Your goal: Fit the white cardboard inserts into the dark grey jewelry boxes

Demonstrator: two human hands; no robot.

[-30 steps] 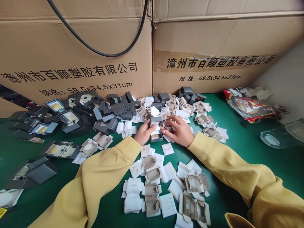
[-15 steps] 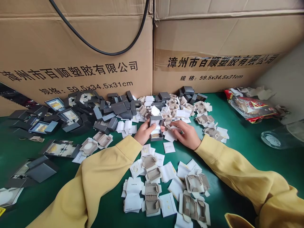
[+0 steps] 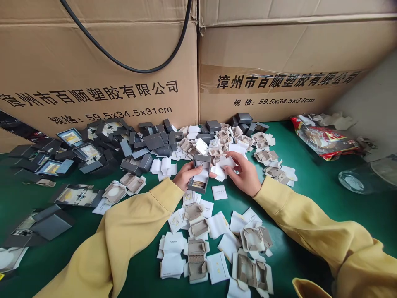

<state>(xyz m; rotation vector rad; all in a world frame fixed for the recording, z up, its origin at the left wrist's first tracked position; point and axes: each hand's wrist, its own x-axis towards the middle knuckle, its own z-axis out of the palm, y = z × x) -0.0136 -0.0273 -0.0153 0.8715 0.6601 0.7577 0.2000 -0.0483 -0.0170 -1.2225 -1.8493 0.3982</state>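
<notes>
An open dark grey box point(image 3: 200, 184) with white paper inside is gripped by my left hand point(image 3: 185, 176), its thumb over the near side of the box. Just to the right, my right hand point(image 3: 245, 174) pinches a small white paper piece point(image 3: 228, 162) between thumb and fingers. Below the box lies a small printed white card point(image 3: 219, 192). Folded cardboard inserts point(image 3: 197, 247) and white leaflets point(image 3: 218, 267) are spread on the green table point(image 3: 142, 248) between my forearms.
Dark boxes point(image 3: 153, 141) are heaped at the back left, with loose inserts beside them. Large cartons point(image 3: 124, 49) stand behind. At the right are a red plastic packet point(image 3: 328, 138) and a clear container point(image 3: 356, 181). A black cable point(image 3: 124, 62) hangs in front of the cartons.
The dark box in my left hand has tilted and come slightly nearer. My right hand has shifted a little, and the white paper in its fingers shows more clearly.
</notes>
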